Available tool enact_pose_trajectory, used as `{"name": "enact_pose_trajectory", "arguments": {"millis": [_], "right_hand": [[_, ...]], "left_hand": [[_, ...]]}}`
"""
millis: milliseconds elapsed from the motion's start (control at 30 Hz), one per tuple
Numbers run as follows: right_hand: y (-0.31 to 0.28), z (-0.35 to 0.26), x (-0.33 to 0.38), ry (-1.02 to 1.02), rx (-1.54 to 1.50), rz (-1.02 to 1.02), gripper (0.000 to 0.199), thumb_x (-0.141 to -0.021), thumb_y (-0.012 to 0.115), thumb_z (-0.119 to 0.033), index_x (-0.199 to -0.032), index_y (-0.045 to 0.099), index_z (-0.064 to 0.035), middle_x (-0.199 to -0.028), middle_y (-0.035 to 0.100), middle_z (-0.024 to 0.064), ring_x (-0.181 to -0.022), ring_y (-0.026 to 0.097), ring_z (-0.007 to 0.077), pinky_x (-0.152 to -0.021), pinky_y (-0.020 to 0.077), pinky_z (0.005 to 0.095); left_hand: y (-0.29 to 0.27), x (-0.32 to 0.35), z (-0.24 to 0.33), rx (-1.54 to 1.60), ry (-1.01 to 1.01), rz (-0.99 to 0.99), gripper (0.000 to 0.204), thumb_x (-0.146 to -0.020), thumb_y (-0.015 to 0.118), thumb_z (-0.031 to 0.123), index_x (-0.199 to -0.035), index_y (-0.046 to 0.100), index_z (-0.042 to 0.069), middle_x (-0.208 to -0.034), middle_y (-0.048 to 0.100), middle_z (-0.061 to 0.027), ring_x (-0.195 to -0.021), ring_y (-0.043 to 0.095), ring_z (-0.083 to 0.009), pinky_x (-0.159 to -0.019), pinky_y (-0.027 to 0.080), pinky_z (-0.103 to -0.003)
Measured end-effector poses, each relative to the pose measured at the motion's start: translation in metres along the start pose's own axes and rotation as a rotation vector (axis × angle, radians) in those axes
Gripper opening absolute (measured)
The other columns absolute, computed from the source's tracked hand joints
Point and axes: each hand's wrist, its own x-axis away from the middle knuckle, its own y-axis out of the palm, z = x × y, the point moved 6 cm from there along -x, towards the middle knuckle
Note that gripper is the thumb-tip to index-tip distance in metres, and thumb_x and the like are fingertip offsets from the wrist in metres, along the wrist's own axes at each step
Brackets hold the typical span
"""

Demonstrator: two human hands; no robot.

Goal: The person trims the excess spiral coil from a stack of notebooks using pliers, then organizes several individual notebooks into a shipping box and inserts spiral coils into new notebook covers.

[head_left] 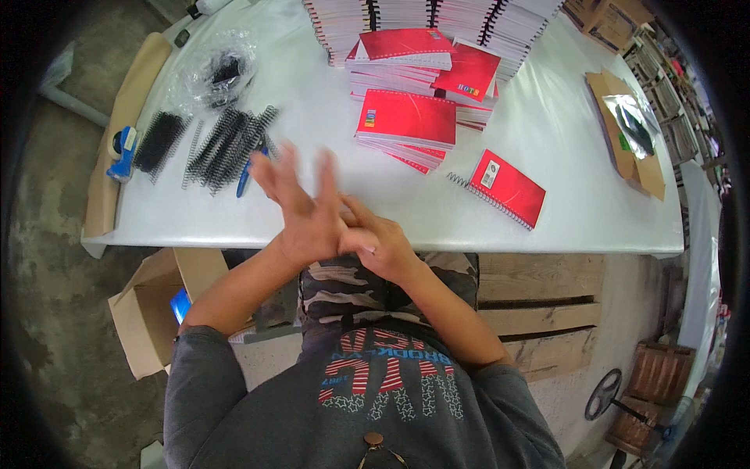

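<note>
My left hand (308, 223) is raised over the table's near edge, its fingers spread and smeared by motion. My right hand (383, 246) presses against the palm side of my left hand, its fingers curled round it and partly hidden. Beyond my left fingers lie black spiral binding coils (226, 144) and a blue-handled tool (243, 180). To the right of my hands rests a red spiral notebook (508, 187), with a length of coil sticking out at its left end. Stacked red-covered booklets (406, 117) stand farther back.
Tall stacks of coil-bound books (500, 31) fill the table's far side. A second coil bundle (160, 141), a blue tape dispenser (123, 155) and clear plastic wrap (230, 59) lie left. Flattened cardboard (625, 133) sits right. An open carton (148, 305) stands below the table's left.
</note>
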Motion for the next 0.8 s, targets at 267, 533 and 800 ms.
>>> {"name": "enact_pose_trajectory", "arguments": {"millis": [267,533,800], "right_hand": [[-0.012,0.010,-0.009,0.070,-0.160,0.118,0.076,-0.076,0.056,0.001,-0.142,0.019,-0.0090,-0.096,0.062,0.0213,-0.089,0.061,0.0377,-0.075,0.0481,0.0380],[-0.014,0.009,-0.009,0.163,-0.241,0.116,0.083,-0.075,0.055,0.006,-0.143,0.011,-0.0099,-0.088,0.062,0.0191,-0.080,0.062,0.0339,-0.072,0.0474,0.0371],[-0.016,0.011,-0.009,0.148,-0.247,0.153,0.080,-0.075,0.054,0.008,-0.143,0.015,-0.0098,-0.083,0.058,0.0158,-0.074,0.060,0.0254,-0.068,0.0464,0.0327]], "left_hand": [[-0.037,-0.070,-0.019,0.215,-0.250,-0.178,0.049,-0.074,0.067,0.033,-0.117,0.058,0.011,-0.118,0.053,-0.0061,-0.115,0.047,-0.0259,-0.099,0.027,-0.047],[-0.040,-0.099,-0.040,0.538,-0.156,-0.328,0.028,-0.071,0.071,0.017,-0.097,0.062,0.010,-0.094,0.061,-0.0029,-0.093,0.057,-0.0191,-0.089,0.035,-0.039],[-0.034,-0.113,-0.036,0.550,-0.012,-0.504,0.024,-0.073,0.065,0.009,-0.096,0.058,0.008,-0.094,0.059,-0.0054,-0.090,0.055,-0.0226,-0.089,0.036,-0.040]]}}
